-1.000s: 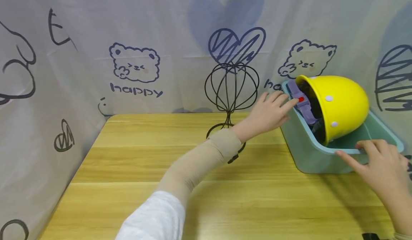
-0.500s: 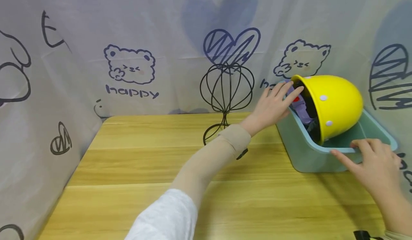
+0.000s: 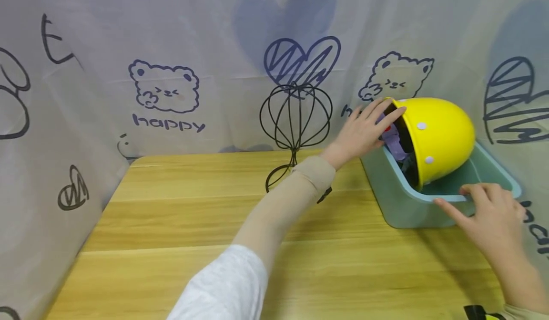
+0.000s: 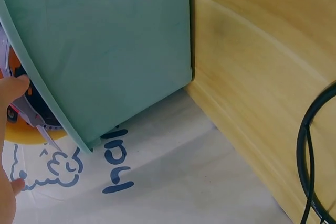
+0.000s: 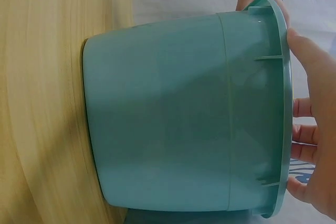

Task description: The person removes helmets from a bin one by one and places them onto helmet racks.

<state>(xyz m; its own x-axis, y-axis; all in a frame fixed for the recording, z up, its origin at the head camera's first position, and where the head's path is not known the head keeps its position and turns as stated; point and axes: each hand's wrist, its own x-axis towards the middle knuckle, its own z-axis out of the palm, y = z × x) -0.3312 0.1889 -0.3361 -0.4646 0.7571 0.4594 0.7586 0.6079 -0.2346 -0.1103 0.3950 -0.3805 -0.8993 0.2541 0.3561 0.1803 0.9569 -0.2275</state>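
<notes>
Head view, and the left hand [image 3: 362,127] is right up at the open edge of the yellow helmet [image 3: 442,139], fingers spread, fingertips over the rim's upper corner. Left wrist camera picks up the thumb [image 4: 14,85], apart from those fingers, in among the purple strap [image 3: 393,143] and the dark inside of the helmet. Whether any of it is pinched, I cannot tell.

And look where the helmet lies: on its side in the blue-green bin [image 3: 381,191], opening turned towards the left hand, rounded shell stretching away to the right of those fingertips, white dots on show. The strap hangs just below the left fingers, with a red piece [image 3: 388,129] right under them.

Over to the right hand [image 3: 497,215], clamped on the bin's near rim! The right wrist view gives it nicely, fingers hooked over the edge, thumb set against it well apart from them. The helmet sits just beyond that grip, clear of its fingers.

Back behind the left wrist, the black wire stand [image 3: 293,157] rises from the wooden table [image 3: 171,224], its base partly hidden by the forearm.
</notes>
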